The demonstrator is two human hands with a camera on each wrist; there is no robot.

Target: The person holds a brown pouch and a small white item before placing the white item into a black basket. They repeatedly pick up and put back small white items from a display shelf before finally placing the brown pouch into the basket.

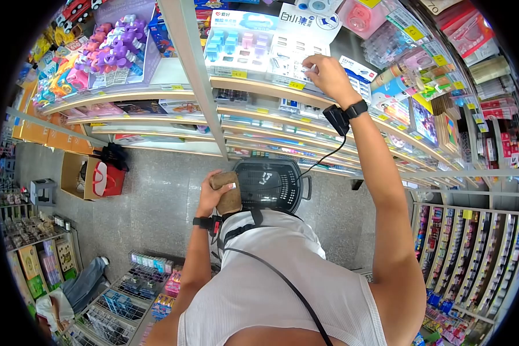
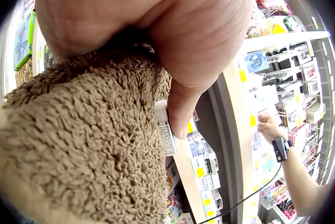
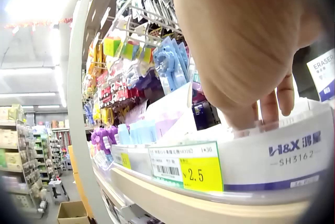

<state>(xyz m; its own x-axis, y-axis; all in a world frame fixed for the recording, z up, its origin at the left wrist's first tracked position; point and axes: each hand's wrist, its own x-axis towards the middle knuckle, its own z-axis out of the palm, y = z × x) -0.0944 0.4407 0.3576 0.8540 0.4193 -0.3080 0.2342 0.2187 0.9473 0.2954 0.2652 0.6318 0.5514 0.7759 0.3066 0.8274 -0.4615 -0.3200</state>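
My left hand (image 1: 209, 195) grips a brown fuzzy plush item (image 1: 229, 197) held upright against my chest. In the left wrist view the thumb (image 2: 180, 104) presses on the plush item (image 2: 78, 145), which fills the lower left. My right hand (image 1: 323, 72) is raised to an upper shelf, its fingers (image 3: 272, 106) dipping into a white display box (image 3: 282, 156) marked H&X SH3162. The box front hides the fingertips, so I cannot tell whether they hold anything. The left wrist view also catches this right hand (image 2: 268, 126) at the shelf.
A black shopping basket (image 1: 294, 190) sits just in front of me below the shelves. A yellow 2.5 price label (image 3: 201, 174) marks the shelf edge. Purple toys (image 1: 118, 49) hang at upper left. A cardboard box (image 1: 75, 173), low racks (image 1: 138, 282) and a seated person (image 1: 81, 285) line the aisle floor.
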